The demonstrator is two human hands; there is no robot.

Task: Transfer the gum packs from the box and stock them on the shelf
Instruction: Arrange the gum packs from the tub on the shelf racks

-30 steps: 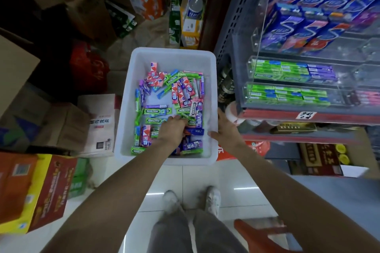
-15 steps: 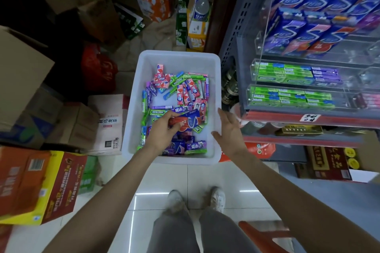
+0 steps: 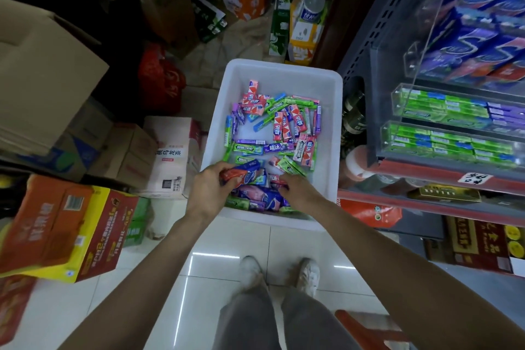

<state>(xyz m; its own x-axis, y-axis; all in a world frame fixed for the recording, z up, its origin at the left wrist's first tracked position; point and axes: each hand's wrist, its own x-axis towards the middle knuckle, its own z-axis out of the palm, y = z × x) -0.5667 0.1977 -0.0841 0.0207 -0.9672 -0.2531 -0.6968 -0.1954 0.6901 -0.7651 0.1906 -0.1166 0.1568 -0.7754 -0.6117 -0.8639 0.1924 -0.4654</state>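
Floor tile [image 3: 227, 250] lies bare between our two shoes and the white box [image 3: 332, 133], whose near rim both our arms cross. Our left hand [image 3: 208, 192] curls round one red-and-blue gum pack [image 3: 241, 172], lifted above the loose gum packs [image 3: 279, 125] filling the box. Our right hand [image 3: 298, 192] dips among them; we cannot tell its grip. Beyond, two clear trays [image 3: 443, 110] sit on the shelf [image 3: 426, 173], close beside the box's right wall.

Both forearms reach forward and down; left hand [image 3: 208, 190] fingers curled in a grip (knuckles up), right hand [image 3: 298, 192] palm-down, fingers bent.
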